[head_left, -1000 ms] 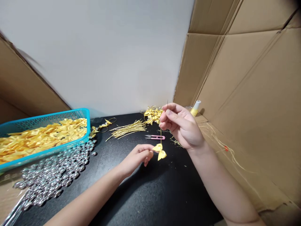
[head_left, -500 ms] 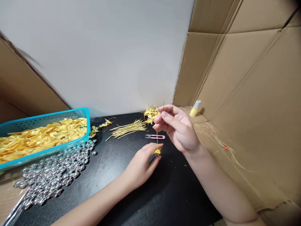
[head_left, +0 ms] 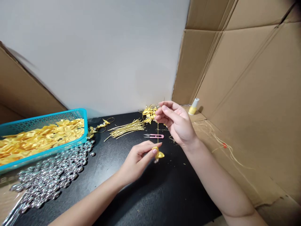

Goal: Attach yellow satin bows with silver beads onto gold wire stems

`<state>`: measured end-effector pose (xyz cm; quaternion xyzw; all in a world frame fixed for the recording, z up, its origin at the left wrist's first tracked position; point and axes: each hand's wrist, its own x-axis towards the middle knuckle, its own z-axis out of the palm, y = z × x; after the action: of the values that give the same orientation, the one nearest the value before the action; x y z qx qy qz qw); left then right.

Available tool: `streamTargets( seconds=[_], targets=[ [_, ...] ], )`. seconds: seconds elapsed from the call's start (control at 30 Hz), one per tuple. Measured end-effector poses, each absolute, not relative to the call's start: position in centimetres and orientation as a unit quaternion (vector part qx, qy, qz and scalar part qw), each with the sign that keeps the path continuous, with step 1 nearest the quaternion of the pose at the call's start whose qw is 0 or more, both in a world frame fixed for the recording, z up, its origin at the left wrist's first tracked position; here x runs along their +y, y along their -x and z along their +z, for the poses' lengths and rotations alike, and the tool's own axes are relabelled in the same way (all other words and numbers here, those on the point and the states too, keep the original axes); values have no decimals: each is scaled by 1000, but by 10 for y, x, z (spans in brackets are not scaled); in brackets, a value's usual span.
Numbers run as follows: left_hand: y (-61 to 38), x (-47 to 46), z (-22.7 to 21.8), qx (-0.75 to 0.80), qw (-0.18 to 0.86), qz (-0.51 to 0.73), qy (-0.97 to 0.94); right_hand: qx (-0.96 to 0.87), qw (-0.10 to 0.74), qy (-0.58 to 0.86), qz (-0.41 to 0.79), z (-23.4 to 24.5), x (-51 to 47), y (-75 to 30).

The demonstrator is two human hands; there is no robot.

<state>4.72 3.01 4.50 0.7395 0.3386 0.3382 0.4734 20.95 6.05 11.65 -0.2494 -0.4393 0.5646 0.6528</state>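
My left hand [head_left: 136, 161] pinches a yellow satin bow [head_left: 160, 154] between thumb and forefinger, low over the black table. A clear or silvery bead [head_left: 156, 160] hangs just under the bow. From the bow a thin gold cord [head_left: 158, 133] runs straight up to my right hand [head_left: 177, 121]. My right thumb and forefinger are closed on its upper part, and a fine dark tip stands above them; whether it is a needle or the cord's end I cannot tell. Behind the cord lie pink thread snips [head_left: 154, 136].
To the left stands a blue basket [head_left: 86, 125] of yellow satin pieces, with silver beads [head_left: 54, 171] heaped before it. A bundle of gold cords [head_left: 127, 128] and finished yellow strands [head_left: 149, 113] lie at the back. A small bottle [head_left: 193, 107] stands right, near loose pale strings [head_left: 231, 149].
My left thumb has closed onto the bow, which now shows more fully with the bead beneath it. My right hand has risen slightly, still holding the cord.
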Motion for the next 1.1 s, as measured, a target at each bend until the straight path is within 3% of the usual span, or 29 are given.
streamTargets(
  seconds=[0.3,0.67,0.9,1.1],
  targets=[
    [-46,35,38,376,348,369,-776,-449,640,217,584,119,54,-205],
    [-46,46,25,364,311,343,-808,-464,639,255,558,120,51,-206],
    [-47,45,24,377,367,303,-794,-452,669,262,529,119,62,-217],
    [-52,43,21,385,618,315,-609,-452,666,281,522,118,65,-217]
  ],
)
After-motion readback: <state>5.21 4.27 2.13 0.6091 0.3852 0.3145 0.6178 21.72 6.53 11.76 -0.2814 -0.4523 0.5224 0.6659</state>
